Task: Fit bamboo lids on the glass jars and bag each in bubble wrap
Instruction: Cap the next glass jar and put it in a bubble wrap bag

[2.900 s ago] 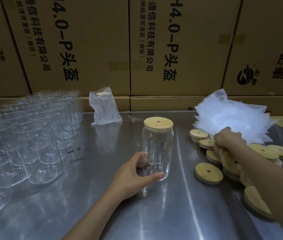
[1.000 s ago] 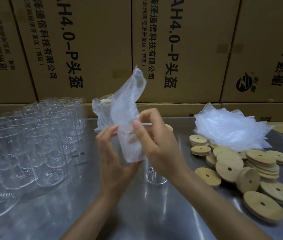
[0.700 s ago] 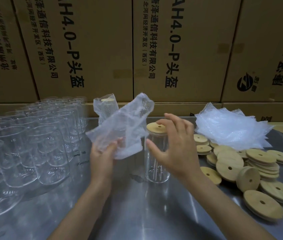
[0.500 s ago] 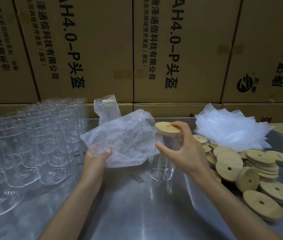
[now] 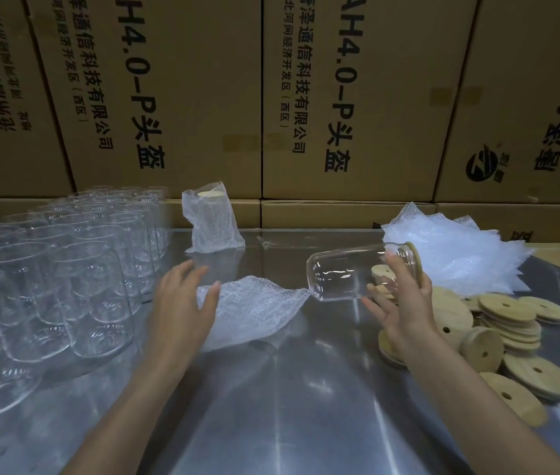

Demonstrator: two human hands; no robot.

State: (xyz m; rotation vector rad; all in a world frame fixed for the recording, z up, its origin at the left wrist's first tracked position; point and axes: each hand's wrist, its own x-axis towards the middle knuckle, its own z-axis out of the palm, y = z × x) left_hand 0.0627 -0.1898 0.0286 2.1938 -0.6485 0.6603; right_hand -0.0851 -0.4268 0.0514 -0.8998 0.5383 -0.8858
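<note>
The right hand (image 5: 405, 303) holds a lidded jar (image 5: 350, 275) tilted sideways; the left hand (image 5: 182, 303) rests on a bubble-wrap bag (image 5: 254, 310).

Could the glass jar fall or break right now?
Maybe. The right hand holds the lidded jar tipped sideways in the air, so it might slip onto the metal table. The bubble wrap bag lies flat under the left hand, its mouth not visibly open, so the jar's base could snag at the edge. Loose bamboo lids are piled near the right arm.
</note>
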